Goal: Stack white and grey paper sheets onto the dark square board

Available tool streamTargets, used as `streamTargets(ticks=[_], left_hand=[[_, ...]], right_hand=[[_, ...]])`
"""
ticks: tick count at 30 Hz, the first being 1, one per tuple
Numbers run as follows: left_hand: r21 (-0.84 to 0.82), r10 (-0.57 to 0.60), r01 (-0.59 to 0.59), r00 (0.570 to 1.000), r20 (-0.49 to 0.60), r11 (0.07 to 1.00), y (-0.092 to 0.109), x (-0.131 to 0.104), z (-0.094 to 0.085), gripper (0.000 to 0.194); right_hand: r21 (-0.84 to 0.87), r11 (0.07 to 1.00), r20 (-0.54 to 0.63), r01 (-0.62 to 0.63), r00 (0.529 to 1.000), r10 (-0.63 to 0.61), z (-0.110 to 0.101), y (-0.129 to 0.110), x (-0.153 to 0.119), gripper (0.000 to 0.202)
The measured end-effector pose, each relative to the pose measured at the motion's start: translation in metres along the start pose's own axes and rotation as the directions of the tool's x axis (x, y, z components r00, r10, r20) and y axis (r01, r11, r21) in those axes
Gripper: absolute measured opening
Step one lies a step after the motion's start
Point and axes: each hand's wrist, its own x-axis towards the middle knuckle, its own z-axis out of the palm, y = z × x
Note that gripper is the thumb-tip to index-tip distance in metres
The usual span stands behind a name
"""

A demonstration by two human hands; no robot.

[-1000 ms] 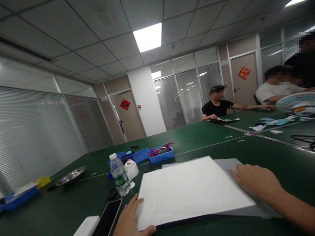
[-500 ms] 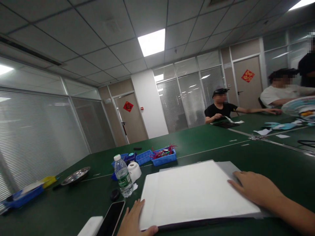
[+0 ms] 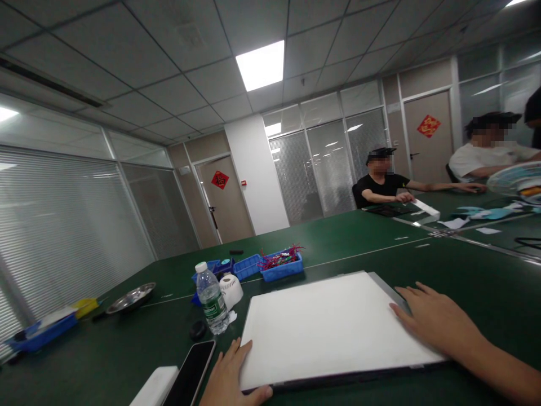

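A wide white sheet (image 3: 333, 330) lies flat in front of me, stacked on a grey layer (image 3: 382, 285) that shows along its right side. Something dark runs under the front edge; its kind is unclear. My left hand (image 3: 232, 375) rests against the left edge, fingers spread, with the thumb at the near left corner. At the right edge, my right hand (image 3: 439, 321) lies with fingers stretched out and apart, touching the stack. Beside my left hand are a black-screened phone (image 3: 190, 372) and a white box-like item (image 3: 155, 386).
A water bottle (image 3: 212, 301), a round black item (image 3: 198, 330) and a white roll-like item (image 3: 230, 291) stand left of the stack. Behind are a blue basket (image 3: 282, 272) of red wires and a metal pan (image 3: 133, 299). A co-worker (image 3: 382, 183) sits across the green table (image 3: 338, 234).
The grey layer, which stuck out behind and to the right, now lies more squarely under the white sheet. My right-hand fingers are more spread. The co-worker's white strip has moved right.
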Motion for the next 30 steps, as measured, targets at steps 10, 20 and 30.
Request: streamTargets(ticks=[10, 20, 30], left_hand=[[0.05, 0.041, -0.042, 0.999, 0.026, 0.998, -0.014, 0.008, 0.015, 0.093], [0.08, 0.102, -0.104, 0.994, 0.035, 0.991, -0.022, 0.01, 0.021, 0.091], [0.09, 0.072, -0.074, 0.997, 0.03, 0.993, -0.018, 0.009, 0.017, 0.091]], right_hand=[[0.013, 1.0, 0.073, 0.024, 0.997, -0.025, 0.006, -0.007, -0.006, 0.071], [0.053, 0.998, 0.096, 0.043, 0.994, -0.047, 0.008, -0.009, -0.007, 0.071], [0.076, 0.997, 0.07, 0.025, 0.997, -0.03, 0.004, -0.017, -0.009, 0.072]])
